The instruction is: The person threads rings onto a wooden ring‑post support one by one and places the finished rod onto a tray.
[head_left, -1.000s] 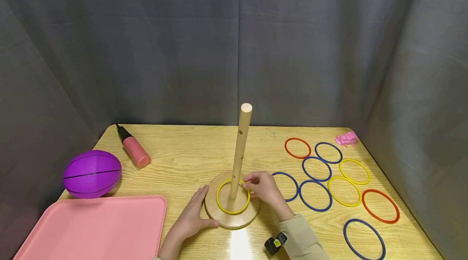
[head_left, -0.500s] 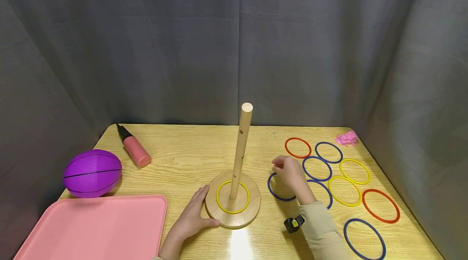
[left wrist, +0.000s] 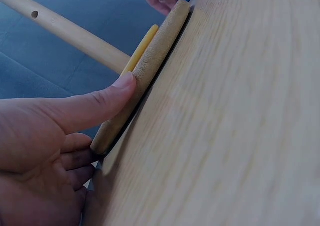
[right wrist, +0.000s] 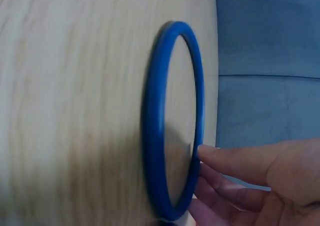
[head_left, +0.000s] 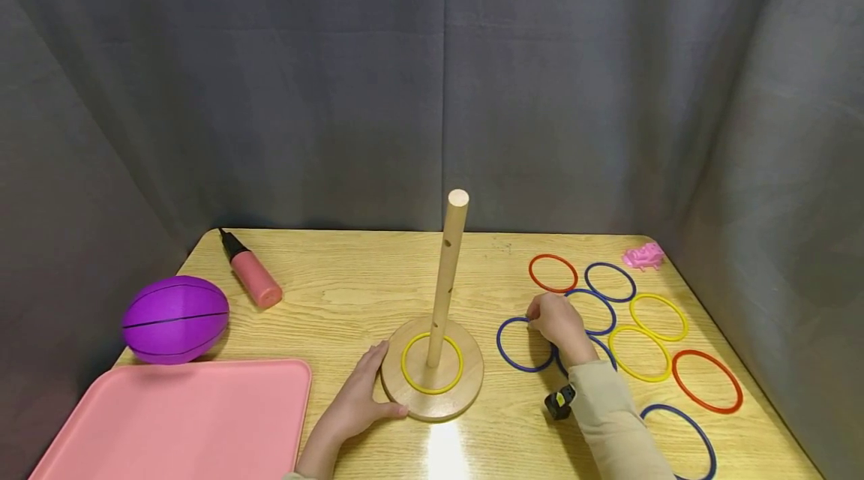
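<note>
A round wooden base [head_left: 469, 390] carries an upright wooden peg [head_left: 447, 270], and a yellow ring [head_left: 433, 393] lies on the base around the peg. My left hand [head_left: 354, 401] grips the base's left side, with the thumb on the near edge and the fingers spread along the far side. To the right, my right hand [head_left: 559, 322] is at the far right edge of a blue ring [head_left: 499, 349] lying on the table. In the right wrist view, thumb and fingers pinch that blue ring [right wrist: 155, 110] at its rim.
Several more blue, yellow and red rings [head_left: 741, 390] lie on the right side, near a pink toy [head_left: 643, 256]. At left are a pink tray [head_left: 182, 420], a purple ball [head_left: 175, 320] and a pink hand pump [head_left: 256, 279]. Grey curtains [head_left: 324, 90] enclose the table.
My right hand has let go of the yellow ring on the base and moved right to the nearest blue ring, taking hold of its edge. My left hand stays on the base.
</note>
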`<act>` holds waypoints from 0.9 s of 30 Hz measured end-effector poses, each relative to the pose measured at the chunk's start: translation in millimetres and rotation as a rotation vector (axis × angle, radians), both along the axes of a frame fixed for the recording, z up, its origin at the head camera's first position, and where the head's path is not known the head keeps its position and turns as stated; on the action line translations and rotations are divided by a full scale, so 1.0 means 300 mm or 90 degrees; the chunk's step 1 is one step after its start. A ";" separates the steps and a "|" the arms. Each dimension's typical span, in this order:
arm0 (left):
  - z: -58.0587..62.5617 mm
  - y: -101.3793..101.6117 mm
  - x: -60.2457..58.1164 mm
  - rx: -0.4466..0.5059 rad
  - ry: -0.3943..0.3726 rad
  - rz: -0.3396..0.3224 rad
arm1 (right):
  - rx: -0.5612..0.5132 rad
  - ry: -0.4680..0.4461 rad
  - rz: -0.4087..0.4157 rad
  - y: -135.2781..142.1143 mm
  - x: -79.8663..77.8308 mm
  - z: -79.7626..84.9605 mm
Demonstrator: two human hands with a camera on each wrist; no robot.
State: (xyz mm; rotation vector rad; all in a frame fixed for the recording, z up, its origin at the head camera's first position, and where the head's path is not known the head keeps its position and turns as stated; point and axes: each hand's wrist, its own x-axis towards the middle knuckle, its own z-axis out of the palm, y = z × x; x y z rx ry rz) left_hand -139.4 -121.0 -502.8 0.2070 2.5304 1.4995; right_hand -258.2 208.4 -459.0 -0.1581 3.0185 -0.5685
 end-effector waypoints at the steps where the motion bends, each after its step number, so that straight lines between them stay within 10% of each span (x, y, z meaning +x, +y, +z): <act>1: 0.000 0.000 0.000 0.002 0.000 0.000 | -0.001 -0.003 -0.002 0.001 -0.001 -0.006; 15: -0.003 0.001 -0.002 0.001 0.005 -0.002 | -0.012 0.022 0.009 0.021 0.005 -0.004; 27: 0.000 0.003 0.000 -0.003 0.005 -0.001 | -0.165 0.107 -0.008 0.028 0.026 0.127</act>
